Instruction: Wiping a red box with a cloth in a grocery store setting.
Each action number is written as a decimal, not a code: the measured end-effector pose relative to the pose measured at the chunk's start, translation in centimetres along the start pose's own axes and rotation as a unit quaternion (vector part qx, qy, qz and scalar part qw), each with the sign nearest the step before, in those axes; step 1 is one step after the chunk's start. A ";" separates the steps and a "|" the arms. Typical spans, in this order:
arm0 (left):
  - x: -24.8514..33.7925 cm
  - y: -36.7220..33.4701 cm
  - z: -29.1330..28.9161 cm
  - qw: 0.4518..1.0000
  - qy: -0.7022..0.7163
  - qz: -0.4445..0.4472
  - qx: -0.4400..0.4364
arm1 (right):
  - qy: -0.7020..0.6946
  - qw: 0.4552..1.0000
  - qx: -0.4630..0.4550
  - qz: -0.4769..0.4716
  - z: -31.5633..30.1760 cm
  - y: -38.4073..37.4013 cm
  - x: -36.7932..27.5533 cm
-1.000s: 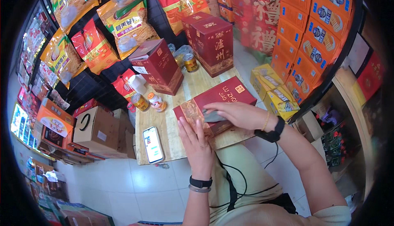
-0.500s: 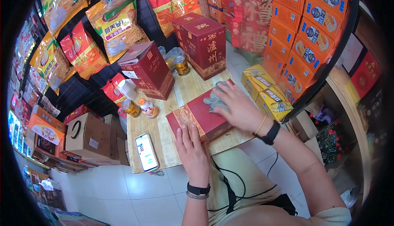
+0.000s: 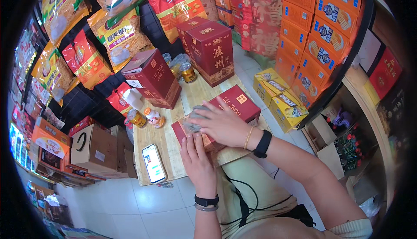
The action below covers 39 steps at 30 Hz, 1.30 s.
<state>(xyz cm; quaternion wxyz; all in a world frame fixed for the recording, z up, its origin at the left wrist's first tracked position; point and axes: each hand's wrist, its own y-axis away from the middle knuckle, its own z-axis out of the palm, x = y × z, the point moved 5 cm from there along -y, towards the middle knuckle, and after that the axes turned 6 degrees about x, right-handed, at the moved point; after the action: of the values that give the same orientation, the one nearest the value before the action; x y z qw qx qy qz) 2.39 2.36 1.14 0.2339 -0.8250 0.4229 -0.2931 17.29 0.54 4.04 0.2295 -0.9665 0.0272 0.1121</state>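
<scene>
A dark red gift box [image 3: 236,102] with a tan patterned band lies on its side across the near part of the wooden table [image 3: 191,92]. My right hand [image 3: 223,126] presses a crumpled grey cloth [image 3: 196,116] onto the box near its left end. With fingers stretched out, my left hand [image 3: 195,160] rests on the box's near left edge, just below the cloth. Part of the band is hidden under my hands. Two more dark red boxes, one tall [image 3: 210,50] and one tilted-looking with a loose top flap [image 3: 152,78], stand at the back.
A lit phone [image 3: 153,164] lies at the table's near left corner. Gold cans [image 3: 188,72] and a small orange-capped bottle [image 3: 154,118] stand on the table. Yellow cartons [image 3: 282,102] and stacked orange boxes [image 3: 325,43] rise to the right. Bagged snacks [image 3: 87,61] hang at the left.
My right hand has slid the grey cloth leftward along the box, from its right part to the banded left end. My left hand stays at the near left edge.
</scene>
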 end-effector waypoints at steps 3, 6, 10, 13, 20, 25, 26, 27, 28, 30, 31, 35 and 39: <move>0.1 -0.1 -0.2 1.000 0.002 -0.005 -0.004 | 0.076 0.996 -0.004 0.040 -1.6 1.6 2.9; 0.4 -0.2 -0.3 1.000 0.004 -0.002 0.000 | 0.073 0.992 0.020 0.098 -3.6 3.2 6.3; 0.1 0.0 -0.2 1.000 0.016 -0.008 0.008 | -0.060 0.986 0.105 0.116 -3.4 4.1 7.8; -0.1 0.2 -0.1 1.000 0.013 -0.009 -0.001 | -0.020 0.985 0.134 0.103 -2.7 4.2 7.0; -0.1 0.1 0.3 1.000 -0.005 0.003 -0.004 | -0.006 0.982 0.154 0.110 0.6 0.7 0.7; -0.4 0.5 0.5 1.000 -0.011 0.000 0.009 | -0.068 0.992 0.085 0.059 2.4 -1.6 -2.2; -0.4 0.5 0.6 1.000 -0.011 0.001 0.008 | -0.118 0.991 0.053 0.045 2.7 -1.7 -2.4; -0.4 0.5 0.7 1.000 -0.013 0.000 0.005 | -0.132 0.989 0.045 0.046 2.7 -1.6 -2.2; -0.4 0.5 0.7 1.000 -0.015 -0.002 0.003 | -0.133 0.989 0.045 0.047 2.4 -1.4 -2.0; -0.2 0.2 0.1 1.000 -0.007 -0.009 -0.001 | -0.020 1.000 0.014 0.002 1.8 -1.1 -1.8; -0.1 0.2 -0.1 1.000 0.003 -0.016 -0.005 | -0.022 1.000 0.014 0.000 1.2 -0.6 -1.5; 0.3 -0.1 -0.2 1.000 -0.010 -0.016 -0.006 | 0.056 0.997 0.027 0.036 -1.3 1.9 1.8; 0.2 -0.1 -0.4 1.000 0.001 -0.014 0.003 | -0.003 0.995 0.043 0.086 -3.0 3.6 5.0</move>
<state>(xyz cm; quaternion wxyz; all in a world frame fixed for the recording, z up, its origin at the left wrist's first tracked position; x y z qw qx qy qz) 2.29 2.16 1.58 0.2316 -0.8302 0.4103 -0.2979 22.41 -4.04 3.95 0.2608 -0.9493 0.1142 0.1333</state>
